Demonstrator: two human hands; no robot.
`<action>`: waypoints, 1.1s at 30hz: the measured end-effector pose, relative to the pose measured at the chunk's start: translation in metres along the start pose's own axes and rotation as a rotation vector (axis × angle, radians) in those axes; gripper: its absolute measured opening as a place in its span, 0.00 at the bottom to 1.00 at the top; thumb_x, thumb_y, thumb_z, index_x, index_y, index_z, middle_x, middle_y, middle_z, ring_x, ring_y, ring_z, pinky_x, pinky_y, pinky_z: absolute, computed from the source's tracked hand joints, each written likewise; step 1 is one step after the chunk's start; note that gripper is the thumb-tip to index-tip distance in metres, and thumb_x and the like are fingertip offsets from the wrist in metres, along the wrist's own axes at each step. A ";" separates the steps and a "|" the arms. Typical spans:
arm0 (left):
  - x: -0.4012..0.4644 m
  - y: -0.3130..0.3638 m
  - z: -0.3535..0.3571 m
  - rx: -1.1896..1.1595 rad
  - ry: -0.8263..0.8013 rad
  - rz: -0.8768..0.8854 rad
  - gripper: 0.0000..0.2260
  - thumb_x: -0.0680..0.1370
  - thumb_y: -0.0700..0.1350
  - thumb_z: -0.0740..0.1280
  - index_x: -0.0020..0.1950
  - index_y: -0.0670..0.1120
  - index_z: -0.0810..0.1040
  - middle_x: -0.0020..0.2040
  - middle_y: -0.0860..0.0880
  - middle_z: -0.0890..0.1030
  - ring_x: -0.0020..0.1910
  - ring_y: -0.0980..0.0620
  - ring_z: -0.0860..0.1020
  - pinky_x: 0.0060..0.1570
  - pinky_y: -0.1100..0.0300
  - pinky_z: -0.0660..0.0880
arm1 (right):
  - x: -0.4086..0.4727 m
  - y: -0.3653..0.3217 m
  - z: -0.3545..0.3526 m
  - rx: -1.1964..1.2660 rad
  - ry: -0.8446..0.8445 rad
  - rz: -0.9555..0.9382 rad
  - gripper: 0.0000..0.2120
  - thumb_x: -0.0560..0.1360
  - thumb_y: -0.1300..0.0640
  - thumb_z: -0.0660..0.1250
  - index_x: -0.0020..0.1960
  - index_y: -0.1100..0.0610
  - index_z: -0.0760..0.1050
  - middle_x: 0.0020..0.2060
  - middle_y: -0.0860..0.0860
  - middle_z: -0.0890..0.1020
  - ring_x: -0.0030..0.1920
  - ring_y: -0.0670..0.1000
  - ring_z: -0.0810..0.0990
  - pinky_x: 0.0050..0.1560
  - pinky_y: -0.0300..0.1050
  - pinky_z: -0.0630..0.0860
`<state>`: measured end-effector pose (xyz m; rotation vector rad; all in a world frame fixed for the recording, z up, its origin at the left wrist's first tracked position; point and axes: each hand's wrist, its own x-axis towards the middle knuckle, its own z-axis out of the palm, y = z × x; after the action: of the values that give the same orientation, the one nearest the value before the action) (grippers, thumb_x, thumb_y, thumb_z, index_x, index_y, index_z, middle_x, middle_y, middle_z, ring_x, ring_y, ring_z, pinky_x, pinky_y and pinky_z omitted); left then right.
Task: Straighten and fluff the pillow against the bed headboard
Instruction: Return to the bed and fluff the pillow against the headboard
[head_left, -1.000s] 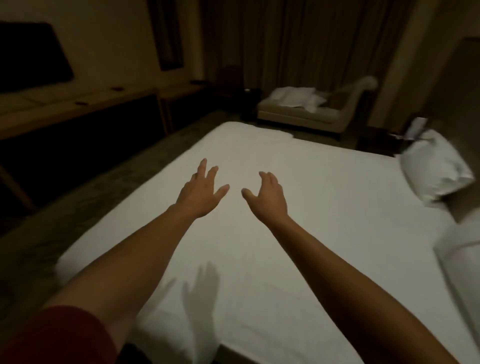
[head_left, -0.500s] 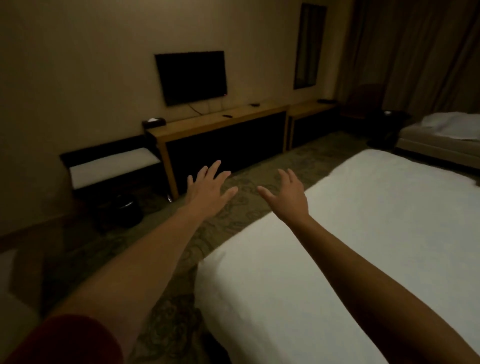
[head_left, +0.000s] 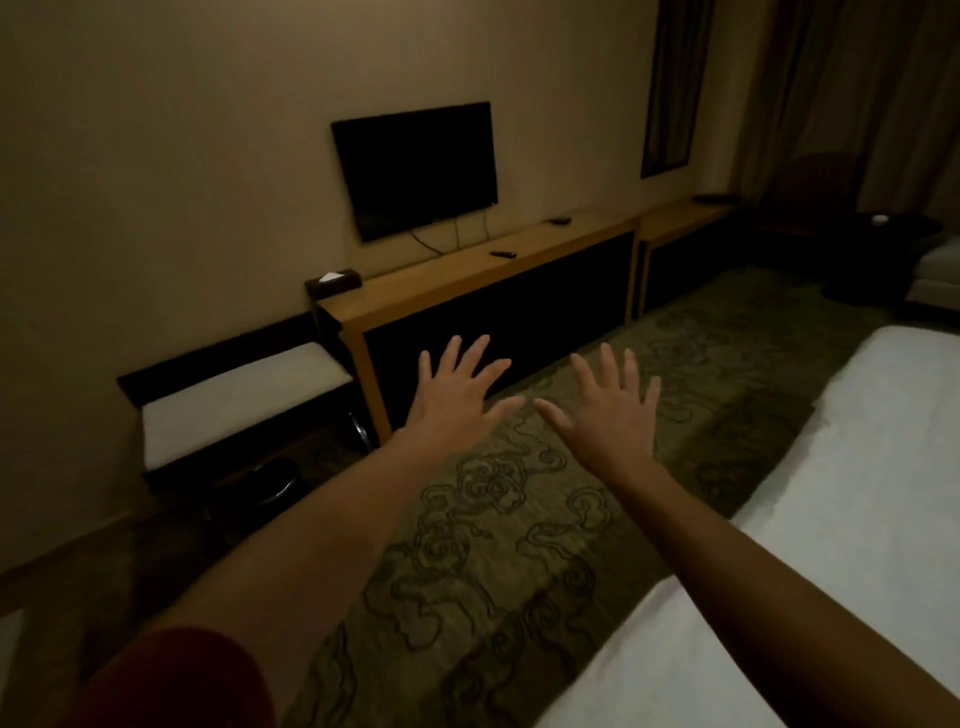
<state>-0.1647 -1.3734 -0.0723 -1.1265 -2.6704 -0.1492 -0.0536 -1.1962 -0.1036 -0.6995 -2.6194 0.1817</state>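
Note:
My left hand (head_left: 457, 396) and my right hand (head_left: 610, 406) are stretched out in front of me, side by side over the patterned carpet, palms down, fingers spread and holding nothing. The white bed (head_left: 852, 519) fills the lower right; my right forearm crosses over its corner. No pillow and no headboard are in view.
A wall TV (head_left: 415, 169) hangs above a long wooden desk (head_left: 467, 275) with a tissue box (head_left: 332, 280) and small remotes on it. A white-topped luggage bench (head_left: 239, 400) stands at the left. Patterned carpet (head_left: 493, 519) runs between bed and desk. Curtains and a dark chair are far right.
The view has swung left, away from the bed and pillows, toward the TV wall. Both hands stayed outstretched and their fingers have spread wider.

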 end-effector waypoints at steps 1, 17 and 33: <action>0.009 0.004 0.002 0.013 0.008 0.025 0.32 0.78 0.73 0.45 0.80 0.62 0.55 0.83 0.54 0.47 0.81 0.45 0.43 0.76 0.35 0.41 | 0.004 0.003 -0.003 -0.035 0.033 -0.026 0.44 0.73 0.22 0.44 0.80 0.46 0.56 0.81 0.55 0.55 0.81 0.61 0.47 0.76 0.71 0.49; 0.579 -0.041 0.229 -0.171 -0.065 0.378 0.35 0.76 0.76 0.40 0.79 0.62 0.56 0.83 0.53 0.51 0.81 0.44 0.45 0.75 0.35 0.41 | 0.433 0.133 0.169 -0.126 -0.033 0.481 0.40 0.75 0.26 0.51 0.80 0.47 0.55 0.81 0.56 0.51 0.81 0.61 0.46 0.76 0.71 0.49; 1.096 0.258 0.329 -0.311 -0.006 0.697 0.36 0.76 0.73 0.43 0.80 0.57 0.57 0.83 0.52 0.48 0.82 0.45 0.43 0.77 0.35 0.43 | 0.808 0.503 0.205 -0.221 0.057 0.686 0.35 0.75 0.26 0.49 0.73 0.43 0.68 0.80 0.55 0.58 0.80 0.60 0.51 0.75 0.69 0.52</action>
<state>-0.7775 -0.3739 -0.1078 -2.0702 -2.1384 -0.4351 -0.5504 -0.3591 -0.1099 -1.6341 -2.2625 0.0650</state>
